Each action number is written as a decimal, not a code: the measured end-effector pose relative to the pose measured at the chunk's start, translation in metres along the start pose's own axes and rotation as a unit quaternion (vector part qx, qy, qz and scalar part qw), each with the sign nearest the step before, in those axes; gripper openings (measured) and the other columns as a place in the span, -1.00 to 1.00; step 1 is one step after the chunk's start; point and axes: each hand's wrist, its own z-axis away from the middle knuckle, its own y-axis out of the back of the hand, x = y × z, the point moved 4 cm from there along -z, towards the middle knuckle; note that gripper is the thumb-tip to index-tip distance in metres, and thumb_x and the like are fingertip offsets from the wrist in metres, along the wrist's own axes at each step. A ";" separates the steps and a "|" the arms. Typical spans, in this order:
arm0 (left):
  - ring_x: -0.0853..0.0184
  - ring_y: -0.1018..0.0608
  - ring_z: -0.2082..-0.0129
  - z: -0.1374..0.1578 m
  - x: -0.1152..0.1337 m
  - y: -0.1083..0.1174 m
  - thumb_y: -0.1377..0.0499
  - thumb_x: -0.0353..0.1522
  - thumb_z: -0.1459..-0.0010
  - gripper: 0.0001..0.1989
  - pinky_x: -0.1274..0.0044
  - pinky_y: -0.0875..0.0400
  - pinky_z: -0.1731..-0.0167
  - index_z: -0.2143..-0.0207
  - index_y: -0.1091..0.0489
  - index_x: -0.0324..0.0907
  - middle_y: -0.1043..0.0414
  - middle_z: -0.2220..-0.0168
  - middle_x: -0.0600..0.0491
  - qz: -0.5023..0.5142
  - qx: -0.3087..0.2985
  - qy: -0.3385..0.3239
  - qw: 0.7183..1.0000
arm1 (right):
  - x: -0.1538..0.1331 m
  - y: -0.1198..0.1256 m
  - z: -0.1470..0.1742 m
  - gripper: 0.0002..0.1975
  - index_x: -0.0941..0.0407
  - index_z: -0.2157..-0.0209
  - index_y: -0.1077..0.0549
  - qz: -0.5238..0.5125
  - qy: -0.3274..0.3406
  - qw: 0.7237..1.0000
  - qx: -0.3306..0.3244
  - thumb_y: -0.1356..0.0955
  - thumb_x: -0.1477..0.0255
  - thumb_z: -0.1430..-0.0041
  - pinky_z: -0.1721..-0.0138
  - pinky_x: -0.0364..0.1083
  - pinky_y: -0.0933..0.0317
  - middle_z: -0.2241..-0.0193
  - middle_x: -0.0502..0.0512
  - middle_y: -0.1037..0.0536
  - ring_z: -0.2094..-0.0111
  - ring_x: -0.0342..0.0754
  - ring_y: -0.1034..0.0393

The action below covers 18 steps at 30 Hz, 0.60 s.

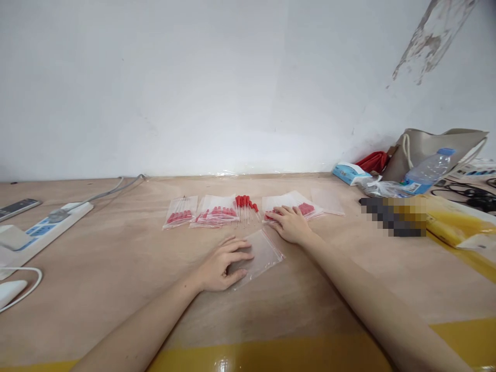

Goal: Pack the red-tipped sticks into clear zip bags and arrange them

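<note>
My left hand (225, 263) rests with fingers spread on the left part of a clear zip bag (260, 254), which lies flat on the table in front of me. My right hand (291, 224) reaches over a zip bag (287, 201) with red-ended pieces inside, its fingers stretched out on the bag. To the left of that bag lie several loose droppers with red bulbs (244, 202). Farther left are more filled zip bags (217, 209), and one filled bag (180, 213) at the end of the row. A flat, clear bag (327, 200) lies right of my right hand.
A white power strip (54, 227) with a grey cable and a phone (18, 208) lie at the left. On the right are a tissue pack (351, 173), a plastic bottle (430, 169), a grey bag (411, 147), a yellow package (457, 222) and black cables (475, 194).
</note>
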 end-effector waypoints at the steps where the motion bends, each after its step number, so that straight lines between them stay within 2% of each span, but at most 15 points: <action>1: 0.17 -0.28 -0.07 0.000 0.000 0.001 -0.11 -0.37 -0.06 -0.66 0.22 -0.09 -0.09 0.06 -0.35 -0.06 -0.26 -0.04 -0.01 0.006 0.009 -0.002 1.000 | 0.005 -0.002 -0.001 -0.66 -0.06 0.03 -0.34 0.002 -0.008 1.000 -0.007 -0.14 0.33 -0.20 -0.02 0.13 0.14 -0.03 0.09 -0.32 -0.04 0.07 -0.13; 5: 0.20 -0.35 0.01 0.000 0.002 0.001 -0.05 -0.46 -0.03 -0.65 0.29 -0.24 0.01 0.10 -0.38 -0.08 -0.31 0.02 -0.01 0.021 0.018 0.002 1.000 | 0.027 0.003 0.006 -0.64 -0.01 0.09 -0.39 -0.004 -0.042 0.999 -0.024 -0.13 0.47 -0.14 -0.06 0.17 0.24 0.01 0.06 -0.37 -0.01 0.02 -0.17; 8: 0.23 -0.35 0.02 -0.002 0.002 0.001 0.00 -0.53 0.02 -0.54 0.33 -0.26 0.02 0.04 -0.33 -0.08 -0.30 0.01 0.01 0.034 0.010 -0.001 0.999 | 0.033 0.012 0.008 -0.68 0.01 0.16 -0.44 -0.015 -0.051 0.998 -0.038 -0.16 0.40 -0.11 -0.05 0.18 0.25 0.05 0.07 -0.40 0.01 0.04 -0.19; 12: 0.24 -0.33 0.00 -0.002 0.003 0.003 0.06 -0.58 0.07 -0.45 0.33 -0.24 0.00 0.01 -0.30 -0.05 -0.27 -0.01 0.05 0.044 0.008 -0.008 0.999 | 0.018 0.013 -0.010 -0.68 0.11 0.35 -0.49 -0.037 -0.100 0.994 0.003 -0.16 0.29 -0.12 0.06 0.04 0.02 0.24 0.16 -0.49 0.12 0.05 -0.28; 15: 0.21 -0.34 0.02 -0.001 0.004 0.005 0.06 -0.56 0.03 -0.51 0.28 -0.22 0.00 0.06 -0.34 -0.04 -0.31 0.02 0.04 0.028 0.019 -0.010 0.999 | -0.001 -0.003 -0.032 -0.73 0.18 0.22 -0.41 -0.102 -0.155 0.982 -0.013 -0.19 0.40 -0.10 0.21 -0.09 -0.12 0.26 0.22 -0.48 0.20 0.00 -0.33; 18: 0.19 -0.37 0.07 0.000 0.004 0.005 -0.01 -0.44 -0.07 -0.66 0.29 -0.25 0.05 0.09 -0.36 -0.09 -0.33 0.07 -0.02 0.010 0.036 0.004 0.999 | -0.015 -0.023 -0.053 -0.68 0.26 0.13 -0.33 -0.137 -0.215 0.965 -0.061 -0.22 0.45 -0.05 0.27 -0.08 -0.17 0.23 0.33 -0.46 0.20 0.06 -0.35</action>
